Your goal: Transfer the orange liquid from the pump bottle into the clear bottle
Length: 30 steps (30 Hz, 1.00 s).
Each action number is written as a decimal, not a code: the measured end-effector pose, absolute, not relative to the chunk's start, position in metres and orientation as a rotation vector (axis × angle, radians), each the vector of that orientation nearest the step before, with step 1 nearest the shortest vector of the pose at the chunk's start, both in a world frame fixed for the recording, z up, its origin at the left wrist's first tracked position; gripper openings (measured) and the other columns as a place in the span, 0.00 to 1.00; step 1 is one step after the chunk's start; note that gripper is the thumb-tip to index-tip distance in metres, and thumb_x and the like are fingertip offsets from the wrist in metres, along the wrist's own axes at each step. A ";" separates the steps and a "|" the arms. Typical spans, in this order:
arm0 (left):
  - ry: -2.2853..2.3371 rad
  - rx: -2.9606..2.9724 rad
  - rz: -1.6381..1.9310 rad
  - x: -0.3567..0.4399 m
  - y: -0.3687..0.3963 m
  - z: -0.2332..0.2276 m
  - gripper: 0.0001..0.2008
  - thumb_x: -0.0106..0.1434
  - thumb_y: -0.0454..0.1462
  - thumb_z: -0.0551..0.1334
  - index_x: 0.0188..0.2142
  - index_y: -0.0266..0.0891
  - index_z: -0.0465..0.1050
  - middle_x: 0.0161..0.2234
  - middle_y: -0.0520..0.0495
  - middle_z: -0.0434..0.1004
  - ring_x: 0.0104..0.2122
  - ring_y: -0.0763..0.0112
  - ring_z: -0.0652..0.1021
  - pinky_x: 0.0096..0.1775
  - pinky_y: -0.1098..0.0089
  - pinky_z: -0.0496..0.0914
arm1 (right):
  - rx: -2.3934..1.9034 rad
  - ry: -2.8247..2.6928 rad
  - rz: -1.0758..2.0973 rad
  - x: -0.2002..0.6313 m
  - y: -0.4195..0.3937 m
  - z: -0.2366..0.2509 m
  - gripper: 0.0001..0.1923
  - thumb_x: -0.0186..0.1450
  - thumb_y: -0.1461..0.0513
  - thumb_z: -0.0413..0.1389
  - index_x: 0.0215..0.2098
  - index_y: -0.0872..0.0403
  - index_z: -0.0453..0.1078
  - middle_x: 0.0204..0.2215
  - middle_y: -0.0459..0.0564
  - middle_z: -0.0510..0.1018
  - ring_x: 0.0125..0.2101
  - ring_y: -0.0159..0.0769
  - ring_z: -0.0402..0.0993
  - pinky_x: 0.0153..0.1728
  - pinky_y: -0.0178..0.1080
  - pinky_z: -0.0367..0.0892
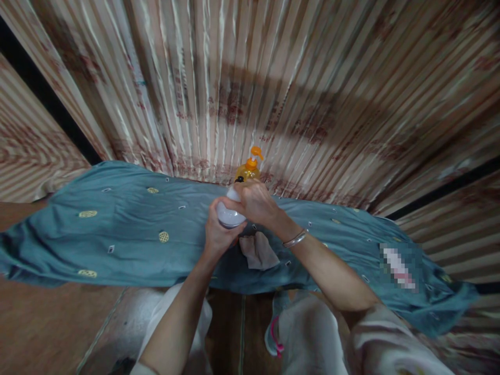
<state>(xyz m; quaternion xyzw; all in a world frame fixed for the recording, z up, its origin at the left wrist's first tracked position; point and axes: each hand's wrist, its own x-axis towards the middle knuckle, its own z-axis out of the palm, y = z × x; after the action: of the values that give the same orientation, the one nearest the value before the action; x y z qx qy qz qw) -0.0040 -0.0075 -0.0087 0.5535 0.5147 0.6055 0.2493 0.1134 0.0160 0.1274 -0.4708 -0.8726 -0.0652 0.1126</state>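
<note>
My left hand (216, 233) grips a small white bottle (229, 212) from below, holding it above a teal embroidered cloth (117, 229). Over the bottle's top, my right hand (255, 202) closes on its black cap, and a metal bangle sits on that wrist. A small beige rag (258, 252) lies on the teal cloth just under my hands. Behind my hands stands an orange pump bottle (249, 167) with an orange dispenser head.
Striped pink-beige curtains (219, 88) hang right behind the cloth-covered surface. My knees in white trousers (308, 328) show below, with brown floor (42, 323) at the left. A blurred patch sits on the cloth at the right.
</note>
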 end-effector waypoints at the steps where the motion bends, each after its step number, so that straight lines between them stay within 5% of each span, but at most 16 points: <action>1: 1.394 1.509 1.653 -0.004 -0.007 -0.009 0.44 0.44 0.44 0.78 0.58 0.42 0.62 0.55 0.43 0.74 0.54 0.54 0.77 0.56 0.58 0.72 | -1.360 -2.568 -0.190 0.115 0.017 0.127 0.30 0.72 0.44 0.47 0.42 0.61 0.75 0.38 0.61 0.82 0.40 0.43 0.76 0.45 0.42 0.63; 11: 1.408 1.490 1.602 -0.004 -0.009 -0.004 0.46 0.43 0.43 0.77 0.59 0.41 0.60 0.57 0.40 0.73 0.56 0.53 0.77 0.57 0.58 0.72 | -1.045 -2.767 -0.300 0.129 0.023 0.135 0.30 0.75 0.46 0.39 0.43 0.58 0.74 0.38 0.58 0.81 0.43 0.43 0.74 0.49 0.43 0.63; 30: 1.444 1.590 1.657 -0.004 -0.006 -0.012 0.45 0.45 0.42 0.77 0.59 0.42 0.60 0.57 0.41 0.74 0.55 0.54 0.77 0.56 0.57 0.73 | -1.343 -2.908 -0.465 0.117 0.015 0.165 0.36 0.74 0.43 0.37 0.43 0.63 0.74 0.36 0.65 0.81 0.41 0.47 0.78 0.40 0.41 0.64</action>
<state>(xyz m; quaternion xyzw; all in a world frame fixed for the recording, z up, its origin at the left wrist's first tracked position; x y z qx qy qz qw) -0.0040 -0.0057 -0.0122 0.5726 0.5201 0.5969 0.2129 0.1168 0.0148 0.1650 -0.4146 -0.8974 -0.1435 -0.0476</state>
